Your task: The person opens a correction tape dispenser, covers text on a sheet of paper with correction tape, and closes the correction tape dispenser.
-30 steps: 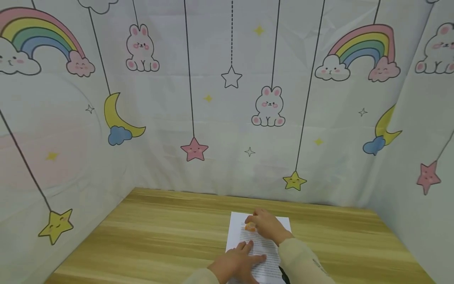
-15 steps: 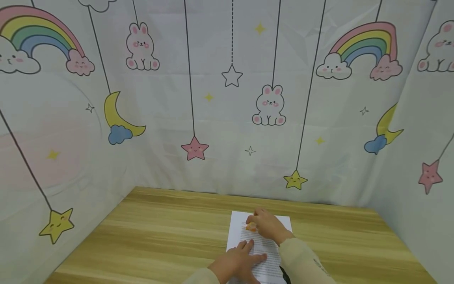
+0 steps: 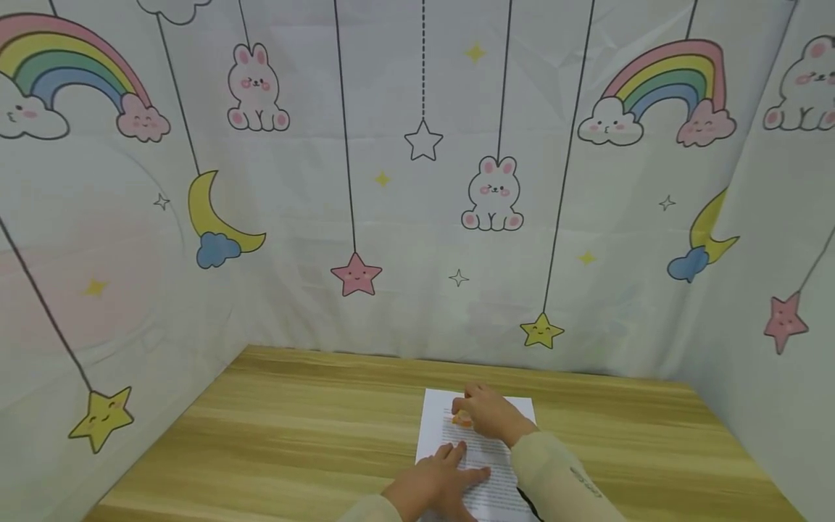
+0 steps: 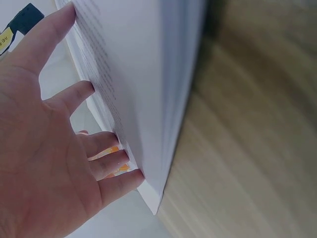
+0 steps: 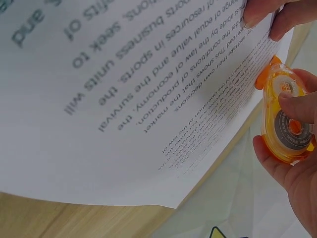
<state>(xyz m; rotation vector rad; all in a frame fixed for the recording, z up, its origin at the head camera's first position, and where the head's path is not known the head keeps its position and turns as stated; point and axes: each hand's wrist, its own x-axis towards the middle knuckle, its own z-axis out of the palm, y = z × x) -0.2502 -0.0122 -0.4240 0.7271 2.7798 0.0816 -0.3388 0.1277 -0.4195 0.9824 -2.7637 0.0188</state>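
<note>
Though sleeve print (image 3: 586, 482) plainer, hands unchanged: left (image 3: 438, 483) splayed on paper (image 3: 485, 453), right (image 3: 493, 415) around orange tape dispenser (image 5: 286, 131)

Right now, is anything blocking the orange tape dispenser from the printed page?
Nothing visible: the right hand holds the orange tape dispenser at the printed page; the left hand lies apart on that page, lower in the head view.

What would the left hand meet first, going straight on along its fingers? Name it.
Probably the right hand, ahead over the paper, gripping an orange tape dispenser; the exact line and depth are hard to judge.
</note>
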